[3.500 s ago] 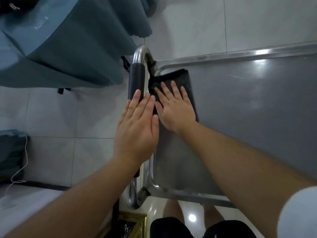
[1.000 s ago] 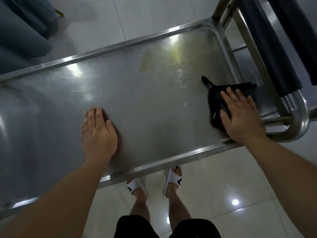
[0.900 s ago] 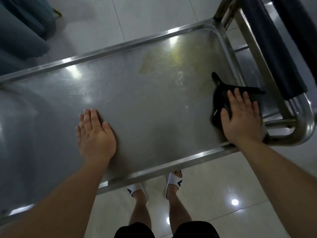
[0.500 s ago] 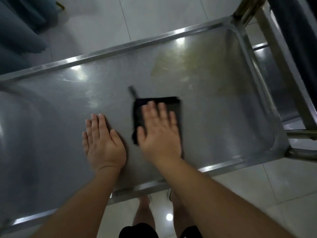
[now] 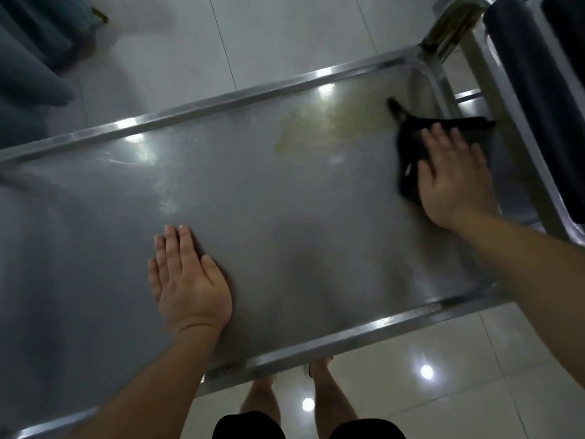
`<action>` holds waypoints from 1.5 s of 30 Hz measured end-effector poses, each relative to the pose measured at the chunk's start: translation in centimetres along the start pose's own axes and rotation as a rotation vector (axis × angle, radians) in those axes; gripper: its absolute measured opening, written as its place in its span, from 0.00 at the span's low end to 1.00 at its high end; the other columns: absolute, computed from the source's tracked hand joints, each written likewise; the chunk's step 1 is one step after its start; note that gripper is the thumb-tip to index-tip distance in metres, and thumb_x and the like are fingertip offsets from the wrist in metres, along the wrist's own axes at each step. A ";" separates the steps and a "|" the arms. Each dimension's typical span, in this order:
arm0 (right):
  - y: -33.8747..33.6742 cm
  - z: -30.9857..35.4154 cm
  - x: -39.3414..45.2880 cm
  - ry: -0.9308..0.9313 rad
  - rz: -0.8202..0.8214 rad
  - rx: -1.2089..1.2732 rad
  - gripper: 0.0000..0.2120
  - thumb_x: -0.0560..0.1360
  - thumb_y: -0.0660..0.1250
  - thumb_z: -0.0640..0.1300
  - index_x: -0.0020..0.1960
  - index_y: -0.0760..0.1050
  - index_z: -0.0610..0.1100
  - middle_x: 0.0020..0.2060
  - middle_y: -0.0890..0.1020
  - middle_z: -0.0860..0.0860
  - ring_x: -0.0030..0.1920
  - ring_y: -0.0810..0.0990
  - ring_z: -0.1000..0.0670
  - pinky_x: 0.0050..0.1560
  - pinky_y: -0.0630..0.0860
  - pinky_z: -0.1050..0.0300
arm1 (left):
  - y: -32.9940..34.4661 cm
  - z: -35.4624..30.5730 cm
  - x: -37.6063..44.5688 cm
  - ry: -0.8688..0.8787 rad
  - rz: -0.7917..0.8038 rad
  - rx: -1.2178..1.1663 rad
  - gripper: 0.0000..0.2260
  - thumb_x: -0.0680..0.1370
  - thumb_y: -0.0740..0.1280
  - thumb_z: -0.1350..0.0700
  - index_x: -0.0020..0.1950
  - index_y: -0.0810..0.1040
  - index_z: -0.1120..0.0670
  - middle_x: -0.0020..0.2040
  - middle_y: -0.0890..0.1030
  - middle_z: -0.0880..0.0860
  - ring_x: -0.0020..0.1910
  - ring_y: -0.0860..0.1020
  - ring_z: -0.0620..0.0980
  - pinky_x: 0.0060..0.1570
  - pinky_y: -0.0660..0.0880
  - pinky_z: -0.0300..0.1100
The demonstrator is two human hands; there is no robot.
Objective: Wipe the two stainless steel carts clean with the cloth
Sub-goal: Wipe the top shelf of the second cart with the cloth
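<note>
The fingers (image 5: 443, 137) of the right hand (image 5: 456, 179) lay flat and spread, pressing down on the black cloth (image 5: 411, 147) rather than gripping it. Half a second earlier that hand and cloth had been in the middle of the tray, just beside the left hand; now both had swept across to the right end of the frame, hard against the raised right rim of the cart (image 5: 202, 103). A corner of the cloth trailed up toward the top right, and part of it bunched against the rim. The left hand (image 5: 190, 280) had stayed put in the lower left centre, palm down, fingers together and released, holding nothing, seemingly steadying the cart.

The stroke probably finished one pass along the near band of the tray. A yellowish smear (image 5: 319, 128) remained in the upper centre, just left of the cloth and untouched, so this surface still needed work. The padded handle (image 5: 535, 99) stood at the far right.
</note>
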State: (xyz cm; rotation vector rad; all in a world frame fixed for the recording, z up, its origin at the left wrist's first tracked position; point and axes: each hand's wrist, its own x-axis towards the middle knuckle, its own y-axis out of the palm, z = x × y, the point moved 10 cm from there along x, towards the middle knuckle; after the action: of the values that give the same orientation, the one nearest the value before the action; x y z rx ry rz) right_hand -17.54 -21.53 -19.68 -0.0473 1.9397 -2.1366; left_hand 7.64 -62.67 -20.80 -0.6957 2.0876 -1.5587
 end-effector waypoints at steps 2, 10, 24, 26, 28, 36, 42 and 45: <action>0.1 -0.7 0.0 0.177 -0.011 0.039 0.31 0.82 0.44 0.59 0.84 0.52 0.51 0.83 0.55 0.52 0.83 0.51 0.47 0.81 0.46 0.43 | 0.1 0.0 0.0 0.001 0.011 0.011 0.30 0.83 0.53 0.50 0.85 0.59 0.55 0.86 0.57 0.54 0.85 0.52 0.54 0.83 0.45 0.52; 2.1 18.5 -2.2 0.382 -0.111 0.217 0.33 0.80 0.50 0.57 0.83 0.58 0.45 0.82 0.59 0.48 0.82 0.55 0.43 0.80 0.50 0.40 | 0.4 0.0 0.0 -0.002 0.036 0.039 0.30 0.83 0.52 0.49 0.86 0.57 0.54 0.86 0.56 0.53 0.85 0.50 0.52 0.83 0.43 0.50; 1.2 20.1 7.3 -0.559 0.123 -0.025 0.33 0.79 0.46 0.64 0.83 0.54 0.58 0.82 0.56 0.57 0.82 0.53 0.50 0.80 0.47 0.47 | 0.6 0.3 0.1 0.005 0.023 0.045 0.30 0.83 0.52 0.48 0.86 0.58 0.53 0.86 0.56 0.52 0.85 0.51 0.51 0.83 0.45 0.52; -0.4 12.1 10.3 -0.304 0.080 -0.005 0.35 0.78 0.45 0.64 0.83 0.54 0.56 0.83 0.56 0.54 0.82 0.54 0.47 0.80 0.49 0.44 | 0.6 0.3 0.1 0.002 0.019 0.048 0.30 0.83 0.52 0.49 0.86 0.58 0.53 0.86 0.57 0.52 0.85 0.51 0.51 0.83 0.46 0.53; -1.3 5.5 11.5 -0.014 0.037 0.038 0.35 0.79 0.43 0.64 0.84 0.53 0.53 0.83 0.54 0.54 0.83 0.51 0.47 0.81 0.46 0.43 | 0.4 0.2 0.0 -0.001 0.013 0.045 0.30 0.83 0.53 0.49 0.85 0.58 0.54 0.86 0.57 0.53 0.85 0.52 0.52 0.83 0.46 0.53; 0.5 17.5 9.4 0.379 -0.080 0.218 0.33 0.82 0.49 0.59 0.84 0.52 0.47 0.84 0.52 0.49 0.83 0.49 0.44 0.80 0.44 0.40 | 0.2 0.1 -0.1 -0.007 0.017 0.046 0.30 0.83 0.55 0.50 0.85 0.60 0.54 0.86 0.58 0.53 0.85 0.53 0.53 0.83 0.46 0.53; 3.5 38.8 6.9 -0.535 0.170 0.095 0.33 0.82 0.47 0.61 0.85 0.48 0.53 0.84 0.47 0.56 0.83 0.42 0.50 0.81 0.39 0.44 | 0.2 0.0 0.0 -0.018 0.013 0.047 0.30 0.82 0.54 0.49 0.85 0.60 0.53 0.86 0.58 0.52 0.85 0.52 0.51 0.83 0.44 0.50; 4.1 40.4 6.6 -0.773 0.221 0.022 0.31 0.83 0.45 0.62 0.84 0.47 0.55 0.83 0.47 0.58 0.83 0.41 0.53 0.81 0.38 0.46 | 0.4 0.1 0.0 -0.015 0.027 0.058 0.30 0.83 0.53 0.49 0.86 0.58 0.52 0.86 0.56 0.50 0.85 0.49 0.48 0.84 0.45 0.51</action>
State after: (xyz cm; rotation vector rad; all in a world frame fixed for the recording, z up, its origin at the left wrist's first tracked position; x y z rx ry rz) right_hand -15.39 -62.63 -20.15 -0.5394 1.3855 -1.6411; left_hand 7.64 -62.61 -21.24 -0.6543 2.0237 -1.5881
